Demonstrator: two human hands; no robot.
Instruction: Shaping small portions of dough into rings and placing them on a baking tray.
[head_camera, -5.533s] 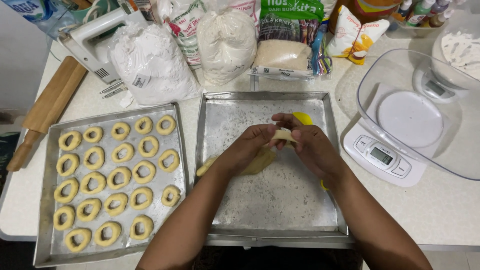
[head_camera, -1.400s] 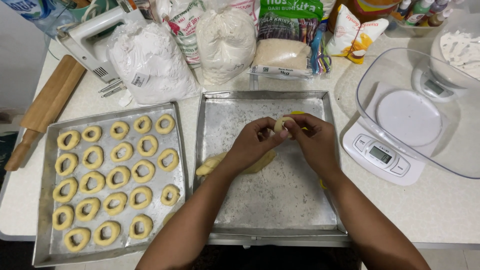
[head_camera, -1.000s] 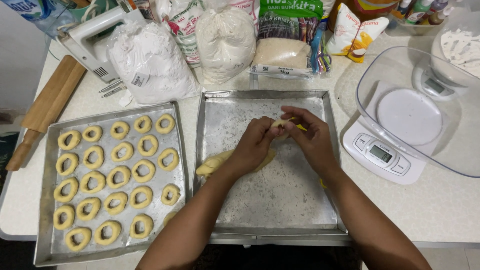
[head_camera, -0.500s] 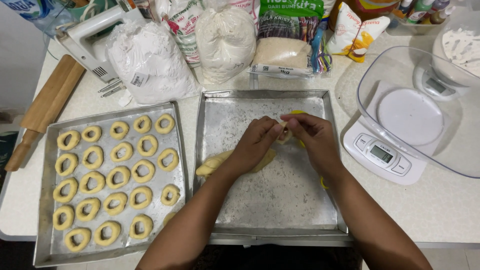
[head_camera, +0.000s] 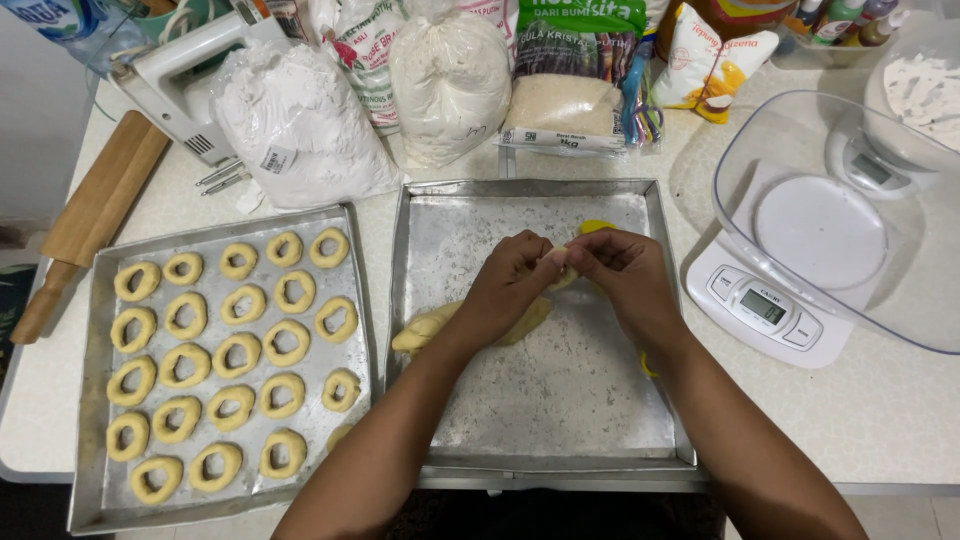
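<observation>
Left tray (head_camera: 92, 500): about twenty dough rings (head_camera: 232, 365) shaped and laid in rows, right column short, so nearly full. Middle tray (head_camera: 560, 420): floured, no rings on it, only a dough log (head_camera: 430, 327) under the left forearm, so more stock remains. Left hand (head_camera: 510, 285) and right hand (head_camera: 622, 275) meet above it, fingers closed, pinching a small dough piece (head_camera: 562, 268) between them. Ring unfinished, by the look. Scale (head_camera: 765, 305) with clear bowl at right.
</observation>
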